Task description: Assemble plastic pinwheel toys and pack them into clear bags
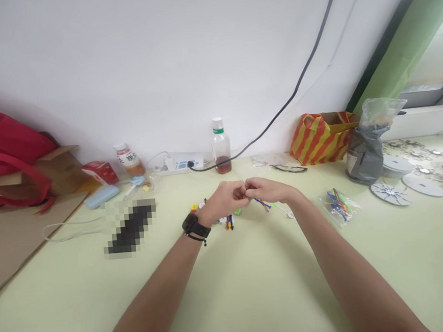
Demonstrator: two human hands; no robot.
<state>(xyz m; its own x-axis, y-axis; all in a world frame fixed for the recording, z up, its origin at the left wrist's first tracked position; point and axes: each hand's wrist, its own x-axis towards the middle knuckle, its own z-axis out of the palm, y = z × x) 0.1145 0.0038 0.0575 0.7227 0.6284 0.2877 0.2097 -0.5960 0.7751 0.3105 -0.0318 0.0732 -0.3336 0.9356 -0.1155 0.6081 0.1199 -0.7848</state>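
Head view: at the centre of the frame the left hand (pixel 227 198), a black watch (pixel 193 224) on its wrist, is curled shut, knuckles touching the right hand (pixel 266 189). The right hand's fingers pinch small coloured sticks (pixel 262 204) that hang just below it, above the pale green table (pixel 254 286). More coloured pieces (pixel 229 220) lie under the left hand. A clear bottle (pixel 220 146) stands behind, centre top.

Green table (pixel 255 296); coloured pieces (pixel 229 220); bottle (pixel 220 148); bag (pixel 319 138)

I can't see what my left hand (pixel 226 199) and right hand (pixel 265 189) pinch: their curl hides it. Left of the grip, a pixelated block (pixel 130 228) masks something. Bits (pixel 229 220) under the grip are too small to tell.
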